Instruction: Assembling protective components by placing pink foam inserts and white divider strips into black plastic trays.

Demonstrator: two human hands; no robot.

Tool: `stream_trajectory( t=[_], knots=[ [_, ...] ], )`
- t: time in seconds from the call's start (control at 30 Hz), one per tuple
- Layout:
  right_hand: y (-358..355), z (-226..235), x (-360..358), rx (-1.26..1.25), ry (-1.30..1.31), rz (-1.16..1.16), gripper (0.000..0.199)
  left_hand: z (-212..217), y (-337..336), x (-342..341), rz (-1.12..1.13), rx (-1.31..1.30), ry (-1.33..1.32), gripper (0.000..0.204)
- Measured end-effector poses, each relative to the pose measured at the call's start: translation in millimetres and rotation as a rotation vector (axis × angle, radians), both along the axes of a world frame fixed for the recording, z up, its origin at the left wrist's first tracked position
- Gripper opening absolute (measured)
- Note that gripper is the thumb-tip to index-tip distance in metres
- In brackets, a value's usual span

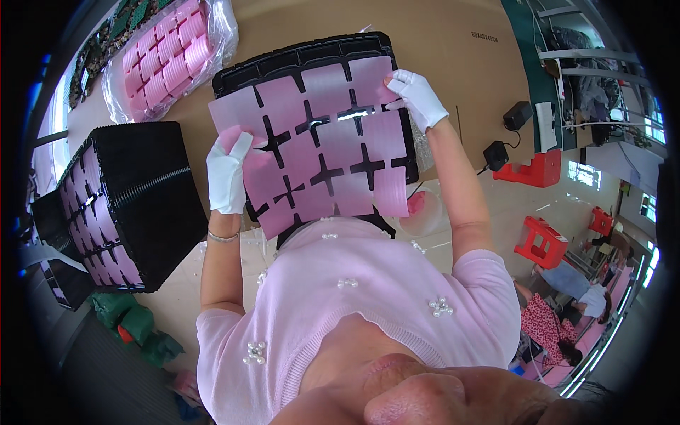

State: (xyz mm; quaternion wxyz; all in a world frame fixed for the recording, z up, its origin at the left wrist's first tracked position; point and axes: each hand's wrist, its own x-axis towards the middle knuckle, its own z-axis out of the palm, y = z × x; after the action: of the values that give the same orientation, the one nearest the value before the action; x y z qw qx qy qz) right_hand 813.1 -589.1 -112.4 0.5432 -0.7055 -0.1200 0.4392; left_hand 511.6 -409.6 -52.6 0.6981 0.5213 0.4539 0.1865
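Observation:
A thin pink sheet (336,147) with cross-shaped cutouts is spread over a black plastic tray (297,59) in front of me. Its near edge hangs toward my body. My left hand (227,177), in a white glove, pinches the sheet's left edge, which folds up at the fingers. At the far right corner, my right hand (419,99), also gloved with a bare fingertip showing, has its thumb and fingers closed on the sheet's edge. Through the cutouts the black tray shows, with shiny glints in a few of them.
Black trays with pink sheets (134,205) are stacked on the left. A clear bag of pink sheets (166,60) lies far left beside green circuit boards (127,21). Black power adapters (517,115) rest on the brown table (453,42). Red stools (542,241) and other people (549,329) are at right.

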Motion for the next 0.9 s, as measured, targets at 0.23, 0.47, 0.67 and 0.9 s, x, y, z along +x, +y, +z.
stream_trajectory(
  t=[0.23,0.47,0.67,0.9],
  knots=[
    [17,-9,4,-0.109,-0.43,0.094,0.011,-50,26,6,0.121,0.104,-0.041,0.015],
    [33,-27,9,-0.068,-0.55,-0.013,0.008,-61,32,21,0.255,0.352,0.009,0.016],
    [48,-16,3,-0.307,-0.898,0.014,0.023,-72,58,22,0.108,0.968,0.62,0.023],
    [49,-35,14,-0.263,-1.2,-0.035,0.02,-83,70,30,0.087,1.093,0.674,0.027]
  ],
)
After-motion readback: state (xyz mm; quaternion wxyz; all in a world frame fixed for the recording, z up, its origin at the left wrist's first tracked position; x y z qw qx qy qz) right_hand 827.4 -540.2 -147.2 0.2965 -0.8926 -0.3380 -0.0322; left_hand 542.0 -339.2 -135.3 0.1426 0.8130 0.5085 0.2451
